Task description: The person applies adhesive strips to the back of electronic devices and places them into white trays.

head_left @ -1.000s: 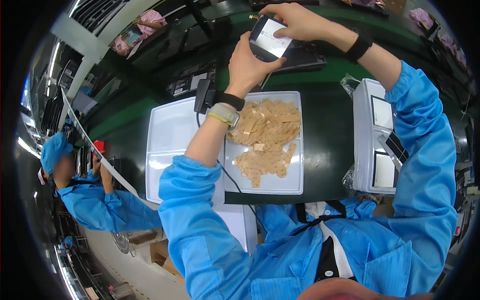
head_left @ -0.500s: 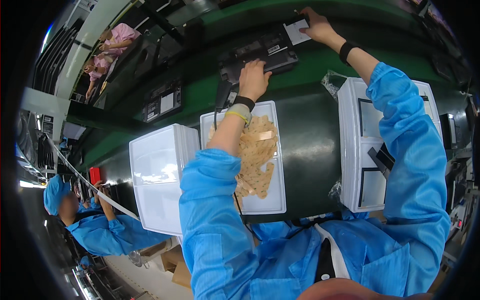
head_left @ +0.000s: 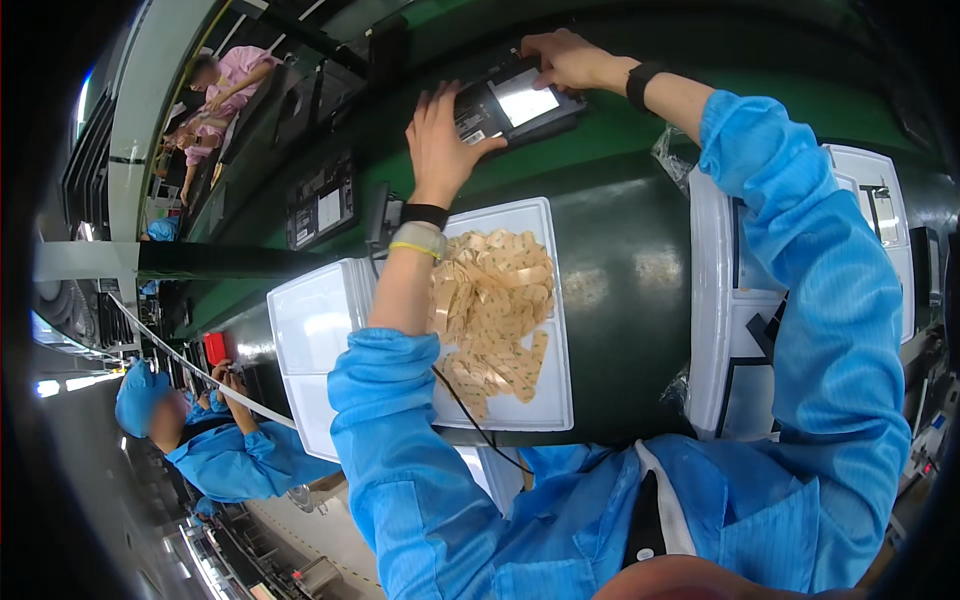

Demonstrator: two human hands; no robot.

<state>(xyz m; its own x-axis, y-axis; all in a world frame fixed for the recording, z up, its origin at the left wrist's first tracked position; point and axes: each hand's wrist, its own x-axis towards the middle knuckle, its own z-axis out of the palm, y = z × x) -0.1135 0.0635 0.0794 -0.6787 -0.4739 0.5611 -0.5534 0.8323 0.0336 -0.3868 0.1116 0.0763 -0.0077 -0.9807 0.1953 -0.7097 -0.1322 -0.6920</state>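
Green conveyor belt runs across the far side of the dark bench, and on it, between my two hands, lies the dark flat device with its pale label. My left hand rests spread and open against its near left end, while my right hand curls over its far edge, gripping it. Just below my left wrist sits a white tray of tan strips, with another white tray beside it.
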